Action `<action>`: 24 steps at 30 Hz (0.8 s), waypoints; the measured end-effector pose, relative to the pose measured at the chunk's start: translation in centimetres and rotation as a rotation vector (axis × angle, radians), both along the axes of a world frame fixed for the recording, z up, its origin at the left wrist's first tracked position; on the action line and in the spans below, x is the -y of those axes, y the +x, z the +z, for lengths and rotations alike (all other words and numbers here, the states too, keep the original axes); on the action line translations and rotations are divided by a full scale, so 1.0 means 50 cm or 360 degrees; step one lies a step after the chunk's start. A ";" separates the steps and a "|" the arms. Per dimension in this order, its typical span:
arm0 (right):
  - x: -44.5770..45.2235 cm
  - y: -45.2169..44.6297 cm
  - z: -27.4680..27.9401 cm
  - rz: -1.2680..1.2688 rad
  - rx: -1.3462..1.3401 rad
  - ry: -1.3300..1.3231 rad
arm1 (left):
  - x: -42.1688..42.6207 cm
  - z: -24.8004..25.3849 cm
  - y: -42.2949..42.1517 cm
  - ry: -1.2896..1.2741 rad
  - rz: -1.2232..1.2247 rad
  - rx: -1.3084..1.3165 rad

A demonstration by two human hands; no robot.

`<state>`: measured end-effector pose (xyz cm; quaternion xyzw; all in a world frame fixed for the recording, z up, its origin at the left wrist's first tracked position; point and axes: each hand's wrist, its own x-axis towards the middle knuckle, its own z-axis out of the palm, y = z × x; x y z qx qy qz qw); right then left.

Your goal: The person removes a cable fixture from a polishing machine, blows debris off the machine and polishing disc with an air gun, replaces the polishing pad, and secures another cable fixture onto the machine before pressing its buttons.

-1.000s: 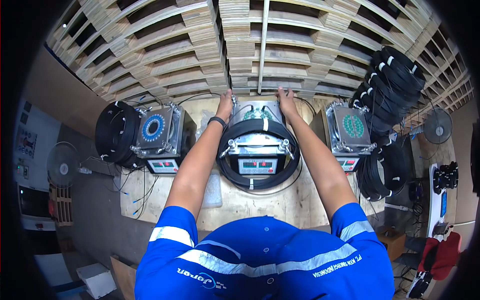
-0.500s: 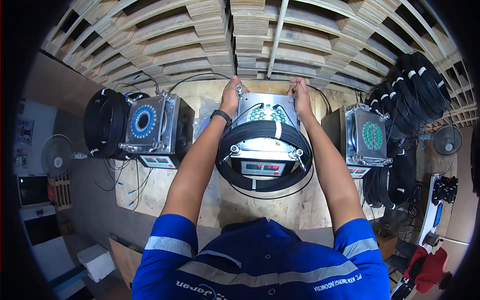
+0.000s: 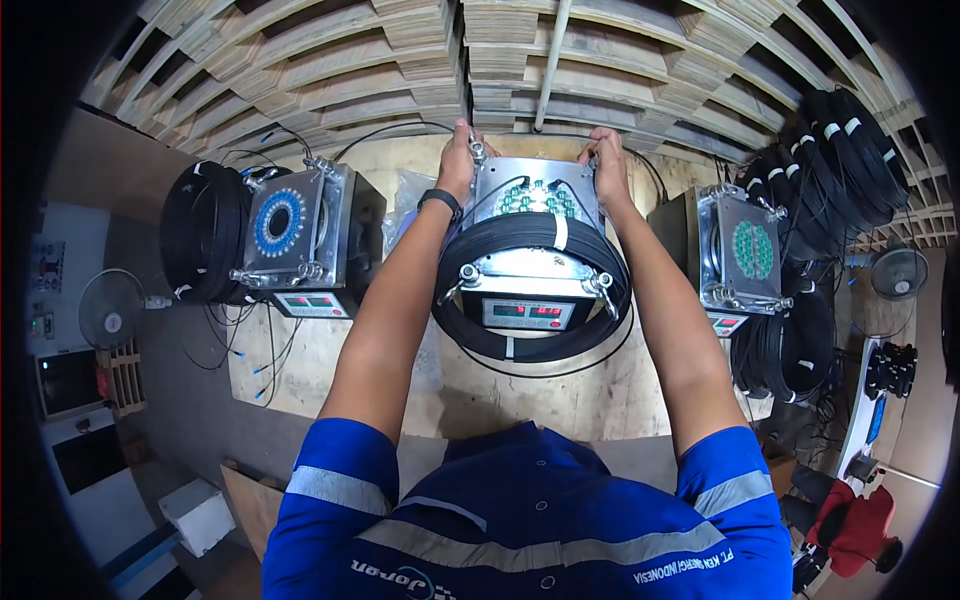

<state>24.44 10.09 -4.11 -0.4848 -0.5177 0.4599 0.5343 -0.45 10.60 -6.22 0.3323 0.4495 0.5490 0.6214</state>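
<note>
Metal machines [image 3: 505,178] number three, two hands [image 3: 458,168] [image 3: 610,172] curled at the middle one's far corners, grip unclear.

Workshop, stacked wooden pallets [image 3: 380,80], cable coils [image 3: 835,160], polishing-type machines [image 3: 525,270] on plywood bench [image 3: 540,400]

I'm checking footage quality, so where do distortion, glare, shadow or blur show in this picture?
All in the head view: wooden pallets bow, with black corners around; glare whitens the middle machine's metal plate; a soft shadow darkens the plywood tabletop; digits on the middle display look smeared.
</note>
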 end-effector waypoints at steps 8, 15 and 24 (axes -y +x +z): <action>-0.002 0.005 -0.005 -0.0008 0.0070 0.0012 | -0.003 0.002 -0.002 0.0019 0.0029 -0.0137; -0.006 0.004 -0.008 -0.0039 0.0026 0.0025 | -0.021 -0.010 -0.003 -0.0023 0.0088 -0.0152; -0.013 0.010 -0.020 -0.0027 0.0086 0.0020 | -0.014 -0.014 -0.002 0.0051 0.0124 -0.0376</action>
